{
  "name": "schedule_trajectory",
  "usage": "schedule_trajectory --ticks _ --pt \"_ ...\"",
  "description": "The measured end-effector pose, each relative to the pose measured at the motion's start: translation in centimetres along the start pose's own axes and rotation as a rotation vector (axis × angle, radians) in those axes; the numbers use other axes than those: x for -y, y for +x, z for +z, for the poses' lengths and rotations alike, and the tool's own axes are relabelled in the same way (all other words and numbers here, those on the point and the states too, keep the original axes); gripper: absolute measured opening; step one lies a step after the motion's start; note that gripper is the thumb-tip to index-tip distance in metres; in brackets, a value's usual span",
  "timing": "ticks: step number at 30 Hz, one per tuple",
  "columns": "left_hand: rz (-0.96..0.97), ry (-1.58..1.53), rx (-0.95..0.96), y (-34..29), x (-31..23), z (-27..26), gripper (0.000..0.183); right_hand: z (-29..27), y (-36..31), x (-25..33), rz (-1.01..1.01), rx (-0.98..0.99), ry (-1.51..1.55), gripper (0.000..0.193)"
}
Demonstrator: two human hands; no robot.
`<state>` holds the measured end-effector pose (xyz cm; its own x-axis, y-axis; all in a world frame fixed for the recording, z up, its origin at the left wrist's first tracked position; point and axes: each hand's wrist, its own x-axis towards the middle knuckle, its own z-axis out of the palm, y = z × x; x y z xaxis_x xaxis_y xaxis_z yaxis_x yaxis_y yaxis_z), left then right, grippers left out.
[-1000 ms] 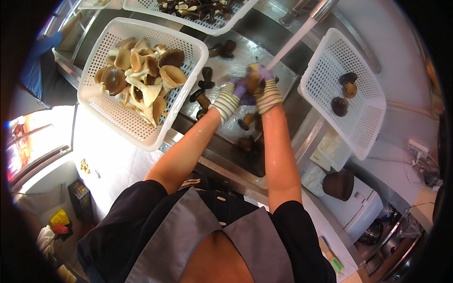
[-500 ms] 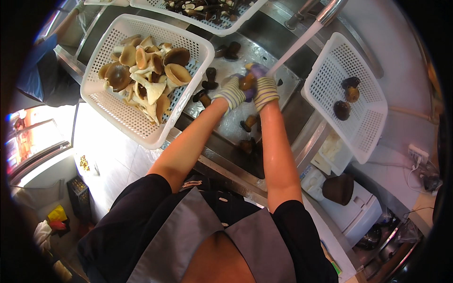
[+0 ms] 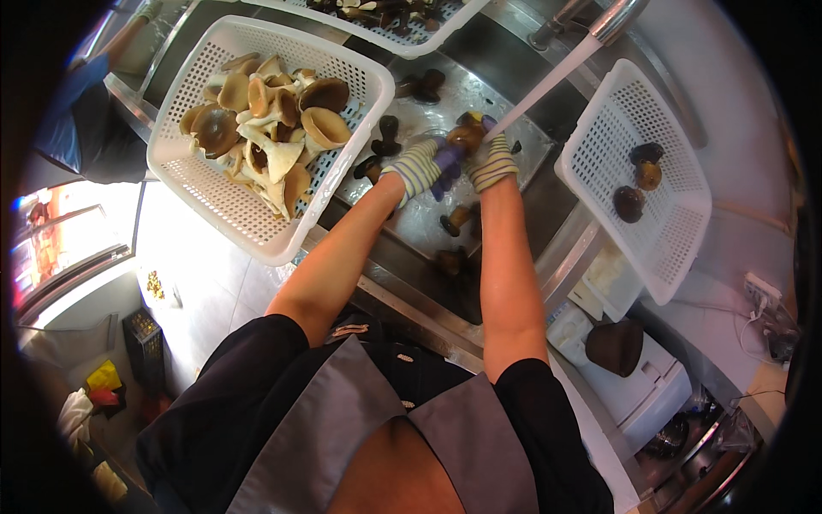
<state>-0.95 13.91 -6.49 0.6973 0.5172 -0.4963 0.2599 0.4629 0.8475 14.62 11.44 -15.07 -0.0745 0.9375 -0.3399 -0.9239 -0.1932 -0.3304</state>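
Under a stream of water point(image 3: 548, 85) from the tap point(image 3: 613, 23), I hold a brown mushroom point(image 3: 465, 137) between both hands. My left hand point(image 3: 423, 169), in a striped glove with purple fingers, closes on its left side. My right hand point(image 3: 494, 161), in a matching glove, grips it from the right; the water partly covers those fingers. Around my hands, several dark-capped mushrooms lie in the wet metal sink point(image 3: 415, 227): one mushroom point(image 3: 388, 136) left of my left hand, another mushroom point(image 3: 456, 220) below my hands, and more toward the far side.
A white perforated basket point(image 3: 360, 64) heaped with large pale mushrooms stands at the left. Another white basket point(image 3: 681, 248) at the right holds a few dark mushrooms. A third basket point(image 3: 402, 47) sits at the far edge. Someone's arm point(image 3: 117, 44) shows at the upper left.
Both hands have shifted slightly with the mushroom, which now shows more plainly between them in the water. The whole view has moved a little.
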Motion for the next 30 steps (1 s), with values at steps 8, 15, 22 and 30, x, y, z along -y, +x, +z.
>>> schedule_trajectory --ticks 8,15,22,30 --pt "0.078 0.454 0.031 2.0 2.4 -1.4 0.03 -2.0 1.2 0.6 -0.142 -0.155 -1.189 0.022" --pt "-0.061 0.044 -0.05 1.4 3.8 -0.8 0.035 0.5 0.0 0.6 -0.005 -0.117 -0.264 0.022" --pt "-0.137 0.125 -0.019 0.8 2.0 -0.7 0.034 3.3 -0.8 0.4 -0.011 -0.416 -0.517 0.023" --pt "-0.27 -0.129 -0.146 0.3 2.2 0.8 0.03 2.2 -0.9 0.2 0.019 -0.448 -0.561 0.022"
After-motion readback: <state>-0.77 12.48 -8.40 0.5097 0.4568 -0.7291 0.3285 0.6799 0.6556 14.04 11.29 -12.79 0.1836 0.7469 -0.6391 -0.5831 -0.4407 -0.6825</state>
